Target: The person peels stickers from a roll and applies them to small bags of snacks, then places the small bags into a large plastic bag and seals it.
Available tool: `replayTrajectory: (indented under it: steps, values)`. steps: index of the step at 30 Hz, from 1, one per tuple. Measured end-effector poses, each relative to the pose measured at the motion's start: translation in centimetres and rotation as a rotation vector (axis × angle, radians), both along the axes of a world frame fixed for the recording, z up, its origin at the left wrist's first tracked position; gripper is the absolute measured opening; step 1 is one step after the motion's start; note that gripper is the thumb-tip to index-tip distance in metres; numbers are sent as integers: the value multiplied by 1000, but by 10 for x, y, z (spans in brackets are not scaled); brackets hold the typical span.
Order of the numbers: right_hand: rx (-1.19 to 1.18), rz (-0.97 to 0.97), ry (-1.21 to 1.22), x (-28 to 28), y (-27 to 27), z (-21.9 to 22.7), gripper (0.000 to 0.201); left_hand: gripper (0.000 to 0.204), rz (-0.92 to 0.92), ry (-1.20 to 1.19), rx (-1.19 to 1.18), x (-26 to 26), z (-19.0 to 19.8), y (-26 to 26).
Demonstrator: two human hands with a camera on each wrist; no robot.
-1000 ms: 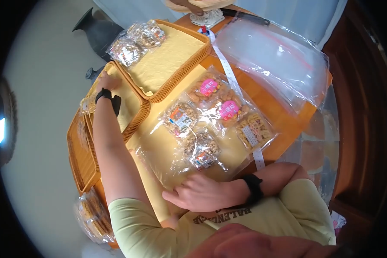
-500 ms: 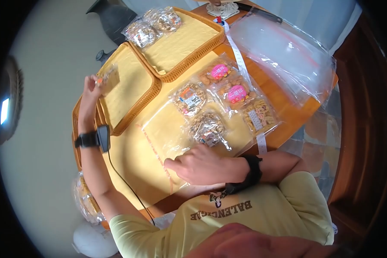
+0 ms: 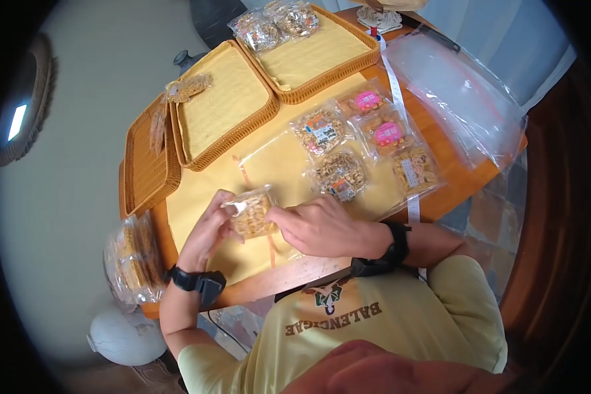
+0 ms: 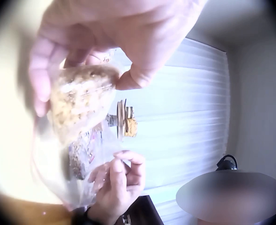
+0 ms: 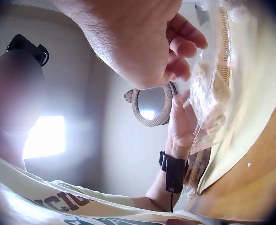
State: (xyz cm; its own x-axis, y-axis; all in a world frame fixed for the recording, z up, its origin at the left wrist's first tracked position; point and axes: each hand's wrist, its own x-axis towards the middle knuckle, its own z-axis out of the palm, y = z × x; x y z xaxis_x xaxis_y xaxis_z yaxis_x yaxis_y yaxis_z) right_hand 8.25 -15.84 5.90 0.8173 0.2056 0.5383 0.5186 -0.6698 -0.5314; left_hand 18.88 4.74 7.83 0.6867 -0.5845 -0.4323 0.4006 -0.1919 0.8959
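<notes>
Fingers of the left hand (image 3: pixel 205 233), back from the tray (image 3: pixel 255 123), pinch a snack packet (image 3: pixel 253 213) at the clear bag (image 3: pixel 279 157), seemingly advancing the bagging. Whether the right hand (image 3: pixel 327 226) grips anything is unclear.

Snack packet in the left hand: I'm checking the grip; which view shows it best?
Left wrist: the snack packet looms largest, with the left hand visibly gripping it. Head shows it smaller, from above; right wrist, pale and hazy.

Looks like a home rm: rd wall mirror (image 5: pixel 152 102), curtain (image 3: pixel 515 52), vase (image 3: pixel 215 18), wood tbl (image 3: pixel 456 186).
</notes>
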Motion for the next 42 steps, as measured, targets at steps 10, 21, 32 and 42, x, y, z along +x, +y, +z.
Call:
replayTrajectory:
  steps: [10,21,32,42]
  values:
    - [-89,-46,-55,-6,9,3,20,16,-328,122,-118,15,-33,-68]
    - [-239,-61,-60,-7,14,10,25,45,-375,247,-364,-12,-22,-109]
    - [-152,53,-88,-6,9,11,21,43,-760,-169,-84,-18,-23,-134]
    - [-60,68,-184,-4,11,7,17,55,-972,-983,265,-20,4,-141]
